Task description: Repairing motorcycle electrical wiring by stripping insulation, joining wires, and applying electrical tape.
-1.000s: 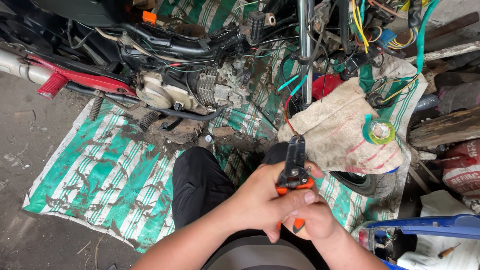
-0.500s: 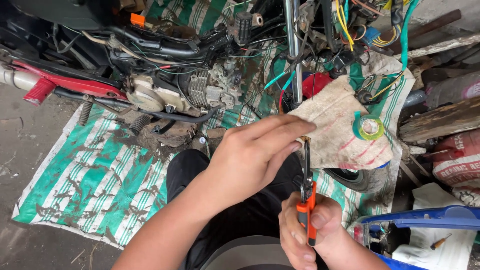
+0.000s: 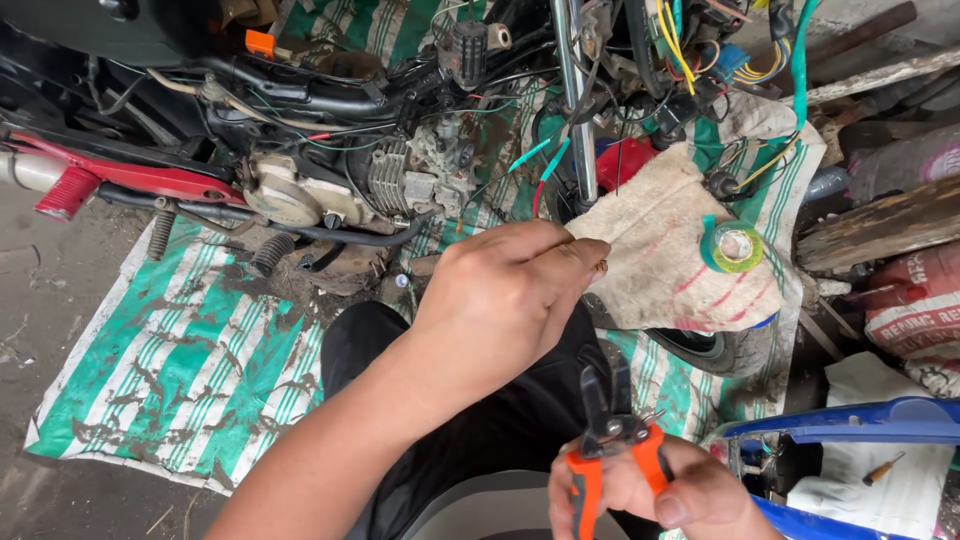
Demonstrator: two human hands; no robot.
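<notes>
Near the bottom edge, the right hand (image 3: 665,490) grips orange-handled wire strippers (image 3: 612,440), fingers wrapped round the handles, jaws pointing up. The left hand (image 3: 505,295) reaches toward the dirty cream rag (image 3: 660,265), fingers pinched narrow; whether they hold anything, I can't tell. Looks like wiring work, between cuts. Beyond, the greasy ribbed engine (image 3: 350,185) on the striped green mat (image 3: 190,370), and a glossy green tape roll (image 3: 733,247).
</notes>
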